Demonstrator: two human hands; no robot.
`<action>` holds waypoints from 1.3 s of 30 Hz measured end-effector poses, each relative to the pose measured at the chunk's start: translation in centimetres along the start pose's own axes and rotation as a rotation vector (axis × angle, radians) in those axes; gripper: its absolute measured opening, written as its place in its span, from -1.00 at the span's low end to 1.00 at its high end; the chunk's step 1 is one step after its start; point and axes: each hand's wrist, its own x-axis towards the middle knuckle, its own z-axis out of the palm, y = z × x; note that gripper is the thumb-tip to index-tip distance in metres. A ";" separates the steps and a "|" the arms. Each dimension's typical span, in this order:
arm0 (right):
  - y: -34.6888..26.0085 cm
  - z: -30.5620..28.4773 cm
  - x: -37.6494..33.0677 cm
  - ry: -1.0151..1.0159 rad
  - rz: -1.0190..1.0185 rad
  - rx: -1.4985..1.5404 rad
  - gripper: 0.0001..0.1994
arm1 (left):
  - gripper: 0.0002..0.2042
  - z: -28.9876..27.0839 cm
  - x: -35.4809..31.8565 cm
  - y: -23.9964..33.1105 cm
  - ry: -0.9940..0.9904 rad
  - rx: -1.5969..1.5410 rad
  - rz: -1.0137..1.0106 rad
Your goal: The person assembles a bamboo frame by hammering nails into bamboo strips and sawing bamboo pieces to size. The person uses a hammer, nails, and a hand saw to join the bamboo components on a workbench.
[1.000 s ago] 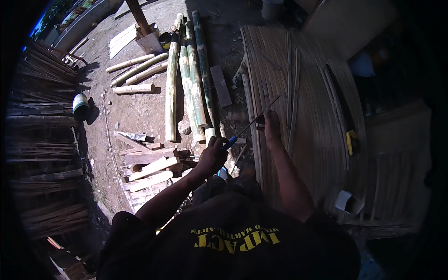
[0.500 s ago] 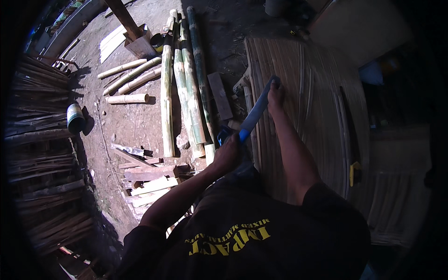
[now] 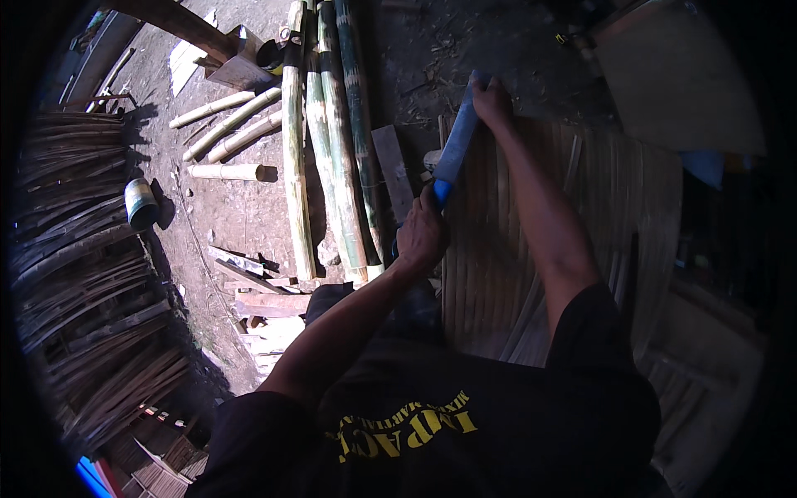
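Head view, the only one: left hand [image 3: 422, 235] is clenched around the near end of a long blue-tinted blade or strip [image 3: 455, 149], and right hand [image 3: 492, 101] grips its far end, fingers folded over the top; whether the piece is a tool or a slat, the picture does not settle. Its long axis runs from about seven o'clock at the left fist to about one o'clock at the right, leaning slightly right of straight ahead, so both hands sit on the same line with the left nearer the body and the right arm stretched well out. The piece lies over the left edge of a mat of bamboo slats [image 3: 581, 216], which spreads away toward three o'clock; the slats run nearly parallel to the held piece. At ten o'clock from the left hand, just beside the mat, lie several green bamboo poles [image 3: 332, 141], also lengthwise. Shorter cut bamboo pieces [image 3: 224, 133] rest farther off at ten o'clock on the dirt ground [image 3: 216, 216].
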 end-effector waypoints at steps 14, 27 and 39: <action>-3.4 3.5 5.0 -0.058 0.255 0.246 -0.65 | -0.45 -1.9 5.2 2.4 -0.090 0.154 -0.055; -1.9 4.9 0.3 0.227 0.161 0.412 -0.86 | -0.49 -3.8 5.3 -5.2 -0.231 -0.083 -0.009; -5.5 2.7 2.9 0.269 0.391 0.501 -0.77 | -0.46 -6.1 12.6 -7.1 -0.225 -0.074 0.175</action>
